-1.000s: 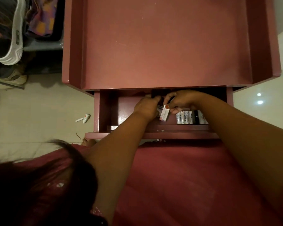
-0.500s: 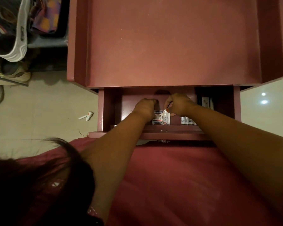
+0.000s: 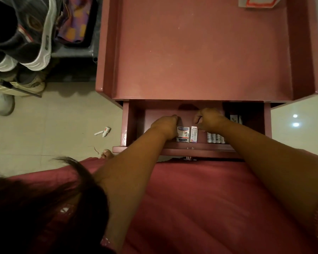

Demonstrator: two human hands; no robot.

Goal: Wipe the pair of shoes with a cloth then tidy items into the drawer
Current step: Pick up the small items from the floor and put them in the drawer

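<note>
From the head view, a reddish-brown cabinet with raised side rims stood on a pale tiled floor, its top bare except for a red-edged paper at the far edge. The drawer below was pulled open toward the person. Shoes sat on a rack at the left, well apart from the cabinet, and a small white item lay on the floor beside the drawer. Inside the drawer, a plaster box and a second small box stood upright side by side, with a row of batteries to their right. The left hand was curled, touching the plaster box; what it gripped could not be told. The right hand was loosely fisted above the second box, its hold likewise hidden.
</note>
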